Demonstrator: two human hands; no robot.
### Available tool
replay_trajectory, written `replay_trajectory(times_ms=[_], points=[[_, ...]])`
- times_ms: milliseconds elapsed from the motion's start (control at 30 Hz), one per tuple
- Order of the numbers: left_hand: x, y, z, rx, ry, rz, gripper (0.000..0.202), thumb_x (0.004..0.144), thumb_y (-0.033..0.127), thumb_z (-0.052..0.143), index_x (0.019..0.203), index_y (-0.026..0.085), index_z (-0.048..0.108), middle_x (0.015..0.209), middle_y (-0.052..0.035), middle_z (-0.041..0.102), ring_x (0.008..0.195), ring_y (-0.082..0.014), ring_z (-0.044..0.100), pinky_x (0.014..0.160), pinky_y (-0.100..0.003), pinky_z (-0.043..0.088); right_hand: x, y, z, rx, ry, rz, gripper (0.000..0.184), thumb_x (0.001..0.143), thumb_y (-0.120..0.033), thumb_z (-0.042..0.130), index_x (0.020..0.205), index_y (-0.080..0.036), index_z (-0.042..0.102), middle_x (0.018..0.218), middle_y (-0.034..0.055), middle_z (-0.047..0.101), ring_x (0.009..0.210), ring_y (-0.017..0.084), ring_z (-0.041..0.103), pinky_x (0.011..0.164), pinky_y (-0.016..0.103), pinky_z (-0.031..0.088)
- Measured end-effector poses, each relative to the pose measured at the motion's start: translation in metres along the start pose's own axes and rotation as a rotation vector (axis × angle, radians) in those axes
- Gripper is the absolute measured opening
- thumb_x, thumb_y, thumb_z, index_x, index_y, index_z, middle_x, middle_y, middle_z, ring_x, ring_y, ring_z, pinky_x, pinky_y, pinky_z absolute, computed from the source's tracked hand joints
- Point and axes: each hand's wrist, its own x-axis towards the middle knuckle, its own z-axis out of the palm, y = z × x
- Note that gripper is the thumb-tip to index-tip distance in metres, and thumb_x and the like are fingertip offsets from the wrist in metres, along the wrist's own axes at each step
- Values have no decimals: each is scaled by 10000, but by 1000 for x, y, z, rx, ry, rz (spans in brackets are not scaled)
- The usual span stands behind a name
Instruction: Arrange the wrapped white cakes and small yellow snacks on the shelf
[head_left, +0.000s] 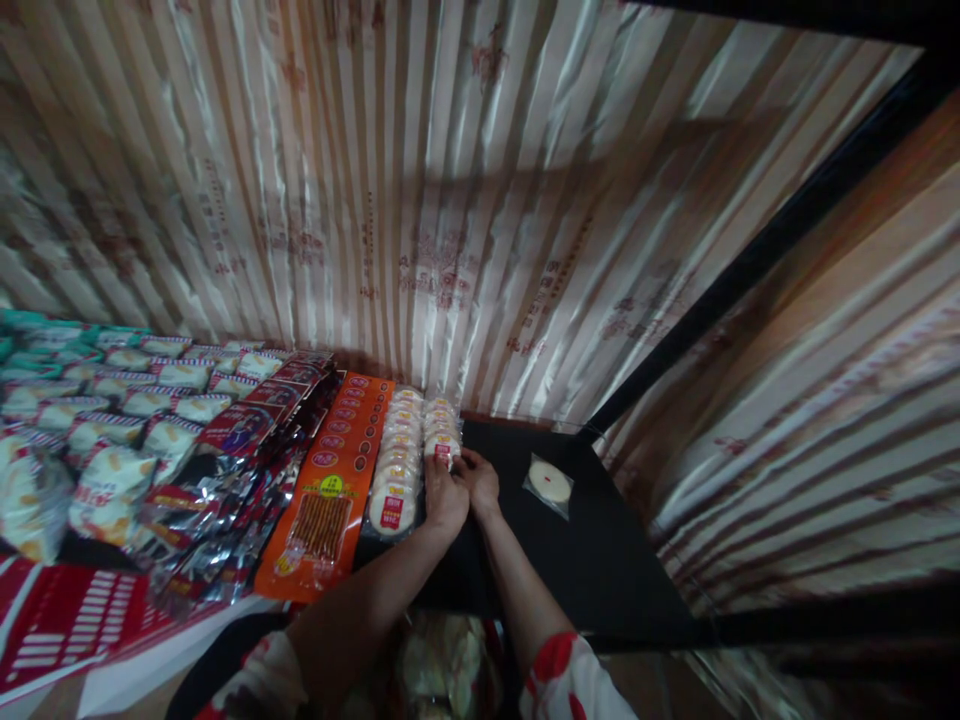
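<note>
The left hand [448, 500] and the right hand [481, 482] are close together on the black counter [600, 550], at the near end of the shorter row of wrapped white discs [442, 425], at 12 o'clock from them. Left fingers touch the nearest disc, right fingers bend beside it; how closed each grip is, I cannot tell. The longer row [397, 460] lies at 9 o'clock, the single wrapped disc [549, 483] at 3.

Left hand [448, 500] and right hand [482, 482] meet at a row of wrapped discs [442, 428].

Pale pleated curtain [450, 200], red-printed, behind black tabletop [592, 560]; dark slanting bar [750, 267] rightward; dim light.
</note>
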Motion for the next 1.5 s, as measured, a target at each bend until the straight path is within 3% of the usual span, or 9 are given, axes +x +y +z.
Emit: replay_trajectory(times_ms=[133, 300, 433, 667, 1033, 1300, 1500], points=[[0, -3, 5, 23, -6, -21, 537, 763, 76, 428, 1297, 29, 400, 1417, -199, 344, 1348, -255, 263, 1119, -341, 230, -4, 1, 0, 48, 2, -7, 280, 687, -386, 574, 904, -253, 692, 830, 6, 714, 762, 186, 649, 703, 282, 493], [-10, -7, 7, -23, 3, 59, 541, 741, 74, 455, 1281, 89, 438, 1395, -154, 401, 1347, -242, 272, 1118, -361, 240, -16, 1, -2, -12, 49, 31, 371, 673, -394, 594, 978, -195, 669, 906, 61, 701, 794, 194, 645, 709, 280, 487], [-28, -3, -8, 27, -29, 57, 466, 765, 76, 428, 1227, 58, 486, 1338, -174, 463, 1278, -234, 391, 1081, -331, 294, -32, 1, -4, -24, 76, 31, 412, 689, -381, 563, 1033, -171, 645, 879, 62, 692, 767, 179, 635, 693, 269, 480], [-65, -6, -34, 57, -126, 49, 320, 854, 158, 378, 1108, 118, 569, 1108, -119, 621, 1086, -195, 545, 949, -278, 394, -77, -1, -11, -27, 58, -18, 407, 664, -336, 523, 1002, -154, 656, 967, 86, 670, 809, 188, 620, 743, 286, 474], [-129, -48, -52, 12, -169, 203, 266, 798, 108, 403, 969, 189, 590, 969, -44, 634, 952, -150, 562, 886, -258, 418, -167, 4, -22, 84, 77, -88, 380, 608, -296, 548, 939, -160, 673, 954, 83, 670, 855, 213, 612, 799, 330, 470], [-175, -86, -61, 49, -206, 281, 294, 778, 81, 351, 906, 184, 595, 923, -52, 621, 926, -155, 557, 876, -262, 420, -233, 20, -29, 14, 30, -163, 320, 752, -284, 420, 899, -179, 683, 932, 87, 682, 884, 198, 615, 835, 326, 463], [-201, -119, -55, 97, -311, 187, 296, 774, 84, 361, 896, 164, 619, 949, -76, 645, 924, -163, 577, 877, -270, 430, -271, 46, -27, -194, -73, -70, 286, 756, -230, 430, 860, -214, 696, 921, 64, 699, 875, 199, 639, 814, 294, 473]])
